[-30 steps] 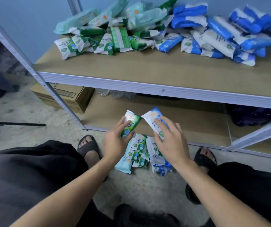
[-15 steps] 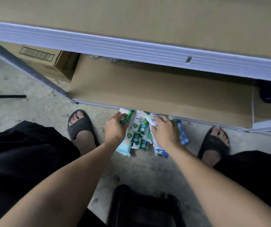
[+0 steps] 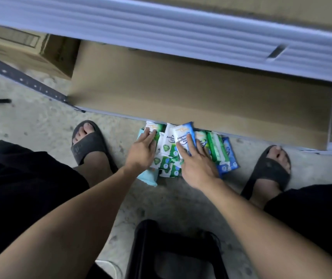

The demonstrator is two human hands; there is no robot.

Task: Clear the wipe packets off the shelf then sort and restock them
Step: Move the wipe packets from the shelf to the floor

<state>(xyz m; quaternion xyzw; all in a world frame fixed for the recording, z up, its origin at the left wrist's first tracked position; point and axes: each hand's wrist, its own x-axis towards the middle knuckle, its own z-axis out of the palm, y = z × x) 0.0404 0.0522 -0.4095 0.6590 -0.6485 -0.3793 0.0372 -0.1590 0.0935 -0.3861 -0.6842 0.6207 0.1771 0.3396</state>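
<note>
– While both arms reach down to the concrete floor [image 3: 40, 125], the pile of wipe packets [image 3: 168, 161] lies heaped on it, right against the front edge of the lower shelf [image 3: 181, 93], between two black sandals [image 3: 86, 146].

– And the hands?

– Left hand [image 3: 142, 153] lies flat with its fingers straight on a green-and-white packet [image 3: 158, 128] at the pile's left end. Nothing is curled round it; the hand just rests on top.

– Right hand [image 3: 198, 165] reads the same to me: fingers spread and laid across a blue-and-white packet [image 3: 182, 135] that tops the middle of the heap.

– Agreed, palm open, touching rather than gripping. Under the left wrist a pale blue packet [image 3: 147, 178] pokes out toward us.

– At the pile's right end, a green packet [image 3: 215, 147] sits just beside a dark blue packet [image 3: 229, 158].

– Off to the left, past the shelf post, there's a cardboard box [image 3: 30, 53], a bit blurred.

– And a black stool [image 3: 171, 254] at the bottom edge, between the forearms.
</note>
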